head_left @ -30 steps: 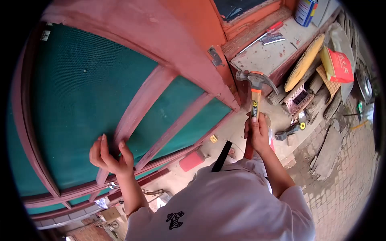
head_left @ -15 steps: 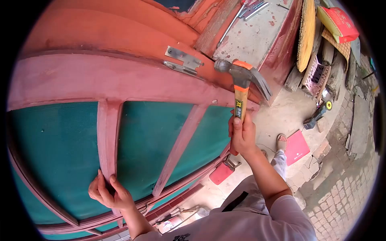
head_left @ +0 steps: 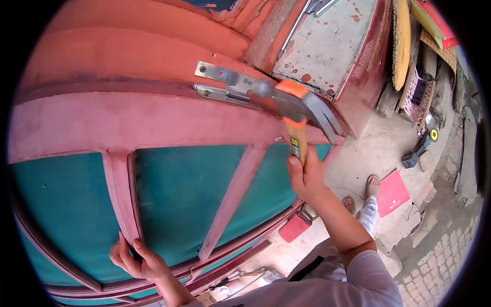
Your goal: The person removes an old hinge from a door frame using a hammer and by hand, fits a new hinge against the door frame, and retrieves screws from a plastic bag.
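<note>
My right hand [head_left: 308, 176] is wrapped round the wooden handle of a claw hammer [head_left: 295, 134], which has a dark metal head with orange bands. The hammer's striking face is close to the right end of a metal hinge [head_left: 225, 82]; whether they touch I cannot tell. One hinge leaf lies against the orange frame [head_left: 128, 56], with a screw at its left end. The barrel runs along the edge of a pink door [head_left: 66, 120] with green mesh panels. Lower left, my left hand [head_left: 138, 258] grips an upright bar [head_left: 123, 197] of that door.
Metal rods [head_left: 296, 25] lie on a paint-spotted concrete ledge [head_left: 327, 46]. On the ground to the right are a cordless power tool [head_left: 420, 148], a pink sheet [head_left: 393, 193], and a woven basket [head_left: 415, 100] among timbers. A small red stool [head_left: 294, 228] stands beneath the door's edge.
The hammer head has come nearer to the hinge's right end. My left hand keeps its grip on the bar. The whole view has shifted slightly.
</note>
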`<state>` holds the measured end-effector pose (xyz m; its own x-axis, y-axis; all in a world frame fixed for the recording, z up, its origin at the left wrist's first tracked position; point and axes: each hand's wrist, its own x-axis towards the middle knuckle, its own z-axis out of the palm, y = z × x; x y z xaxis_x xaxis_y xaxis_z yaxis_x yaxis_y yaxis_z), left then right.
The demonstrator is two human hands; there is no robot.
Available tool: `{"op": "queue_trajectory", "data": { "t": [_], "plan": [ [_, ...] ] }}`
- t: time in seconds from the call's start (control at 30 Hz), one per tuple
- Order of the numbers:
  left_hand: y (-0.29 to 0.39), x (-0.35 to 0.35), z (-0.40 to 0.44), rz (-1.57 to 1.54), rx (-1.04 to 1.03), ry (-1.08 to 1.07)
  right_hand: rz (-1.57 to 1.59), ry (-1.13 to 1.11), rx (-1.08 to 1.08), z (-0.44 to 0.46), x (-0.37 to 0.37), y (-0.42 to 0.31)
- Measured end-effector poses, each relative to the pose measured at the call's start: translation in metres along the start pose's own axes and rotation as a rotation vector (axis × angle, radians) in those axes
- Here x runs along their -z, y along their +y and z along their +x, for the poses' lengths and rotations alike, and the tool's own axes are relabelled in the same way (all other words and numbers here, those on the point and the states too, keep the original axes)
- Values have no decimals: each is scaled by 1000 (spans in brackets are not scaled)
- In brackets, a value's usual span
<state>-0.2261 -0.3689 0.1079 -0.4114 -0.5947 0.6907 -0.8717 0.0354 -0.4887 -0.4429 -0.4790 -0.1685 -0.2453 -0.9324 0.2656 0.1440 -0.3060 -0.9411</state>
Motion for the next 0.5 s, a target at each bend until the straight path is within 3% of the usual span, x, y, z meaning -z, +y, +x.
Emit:
{"op": "queue_trajectory", "data": {
  "t": [0.07, 0.13, 0.2, 0.4, 0.5],
  "plan": [
    [-2, 1, -2, -27, 9, 0, 5, 87, 101, -9, -4, 11],
    [-2, 1, -5, -28, 35, 0, -4, 67, 57, -9, -5, 17],
    [-2, 2, -6, -35, 36, -4, -21, -47, -131, 1, 0, 15],
    [-1, 2, -3, -36, 39, -19, 99, 72, -54, -15, -2, 20],
    [1, 4, -2, -40, 56, -31, -38, -97, -138, 5, 8, 7]
  ]
}}
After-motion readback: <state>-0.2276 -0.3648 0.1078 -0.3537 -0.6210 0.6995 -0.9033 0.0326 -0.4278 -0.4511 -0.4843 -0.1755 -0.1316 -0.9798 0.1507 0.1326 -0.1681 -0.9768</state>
